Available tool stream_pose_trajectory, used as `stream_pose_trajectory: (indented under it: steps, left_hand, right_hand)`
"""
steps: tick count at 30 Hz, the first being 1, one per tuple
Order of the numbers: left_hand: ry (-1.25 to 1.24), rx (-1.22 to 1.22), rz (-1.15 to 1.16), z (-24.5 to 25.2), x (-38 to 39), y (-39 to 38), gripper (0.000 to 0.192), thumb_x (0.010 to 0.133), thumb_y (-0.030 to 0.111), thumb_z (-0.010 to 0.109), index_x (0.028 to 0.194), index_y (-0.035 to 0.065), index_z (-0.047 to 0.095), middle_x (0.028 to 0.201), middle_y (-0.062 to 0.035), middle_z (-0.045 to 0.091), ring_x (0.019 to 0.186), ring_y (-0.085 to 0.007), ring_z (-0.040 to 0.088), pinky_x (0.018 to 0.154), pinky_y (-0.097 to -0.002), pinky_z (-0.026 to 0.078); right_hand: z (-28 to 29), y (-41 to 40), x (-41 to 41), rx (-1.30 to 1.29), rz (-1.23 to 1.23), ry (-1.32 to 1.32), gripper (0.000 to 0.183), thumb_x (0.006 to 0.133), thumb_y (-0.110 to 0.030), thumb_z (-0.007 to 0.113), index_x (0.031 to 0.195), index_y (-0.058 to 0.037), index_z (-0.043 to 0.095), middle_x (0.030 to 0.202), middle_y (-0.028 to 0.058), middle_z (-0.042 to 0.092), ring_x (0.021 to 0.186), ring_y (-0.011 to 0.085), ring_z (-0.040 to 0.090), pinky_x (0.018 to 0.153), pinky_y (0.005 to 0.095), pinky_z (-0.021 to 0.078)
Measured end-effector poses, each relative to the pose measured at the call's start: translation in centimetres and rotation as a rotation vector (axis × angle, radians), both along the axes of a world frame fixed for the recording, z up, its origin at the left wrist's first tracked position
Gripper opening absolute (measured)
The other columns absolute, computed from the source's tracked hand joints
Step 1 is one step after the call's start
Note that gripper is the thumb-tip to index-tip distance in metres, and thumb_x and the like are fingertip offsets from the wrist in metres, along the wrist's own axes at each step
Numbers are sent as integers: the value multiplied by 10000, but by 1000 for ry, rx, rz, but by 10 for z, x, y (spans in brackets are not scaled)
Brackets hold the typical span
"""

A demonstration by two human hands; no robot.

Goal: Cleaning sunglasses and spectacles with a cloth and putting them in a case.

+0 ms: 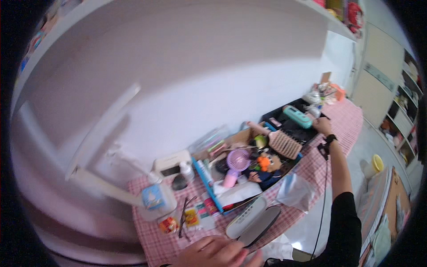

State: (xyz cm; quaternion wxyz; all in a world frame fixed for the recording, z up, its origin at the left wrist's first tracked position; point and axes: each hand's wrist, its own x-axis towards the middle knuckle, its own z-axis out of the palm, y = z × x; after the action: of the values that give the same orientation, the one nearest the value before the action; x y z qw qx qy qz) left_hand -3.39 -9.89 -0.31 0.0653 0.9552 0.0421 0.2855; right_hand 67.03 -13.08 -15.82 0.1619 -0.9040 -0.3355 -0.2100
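Low in the view, my left hand (213, 252) is blurred, with its fingers beside the near end of an open eyeglasses case (255, 223); whether it touches the case I cannot tell. My right arm reaches out to the far right, and my right hand (323, 126) is at the near edge of a black box (272, 115). Its fingertips are partly hidden, so any grip is unclear. A mint-green device (298, 116) lies on that box, close to the hand. A pair of eyeglasses (182, 218) rests left of the case.
An open cardboard box (206, 187) holds a purple handheld fan (237, 160), a pink vented hairbrush (285, 144) and an orange toy (263, 163). A white desk lamp (106, 190) stands left. Small snack packets (169, 225) lie on the checked tablecloth (150, 240). A dark cable (323, 200) hangs down.
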Motion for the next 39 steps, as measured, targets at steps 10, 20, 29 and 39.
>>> stream_pose_trajectory:
  steps: [10, 20, 29, 39]
  left_hand:
    - [9, 75, -41, 30, 0, 19, 417, 818, 107, 637, 1213, 206, 547, 943, -31, 568, 815, -226, 601, 704, -361, 486]
    - [-4, -26, -82, 36, 0, 29, 260, 783, 51, 688, 1031, 90, 621, 878, -100, 602, 732, -293, 600, 635, -396, 480]
    - [39, 134, -42, 30, -2, 23, 441, 810, 92, 726, 1205, 112, 532, 920, -113, 620, 778, -287, 613, 690, -380, 500]
    - [7, 187, -28, 35, -10, 11, 443, 820, 110, 721, 1224, 103, 539, 976, -110, 648, 817, -278, 628, 708, -364, 508]
  right_hand:
    - [58, -21, -91, -24, 134, -312, 450, 779, -241, 701, 1171, -67, 564, 1011, 102, 600, 906, 300, 606, 841, 421, 451]
    - [108, -67, -181, 353, 356, -446, 538, 748, -87, 764, 1241, -32, 555, 1054, 124, 585, 903, 292, 630, 745, 372, 538]
    - [159, -92, -312, 557, 649, -376, 604, 693, -75, 826, 1242, -17, 583, 1081, 139, 583, 943, 255, 625, 770, 332, 537]
    - [165, -115, -364, 475, 833, -530, 572, 689, -140, 827, 1198, 11, 613, 1028, 117, 615, 878, 221, 615, 694, 317, 514]
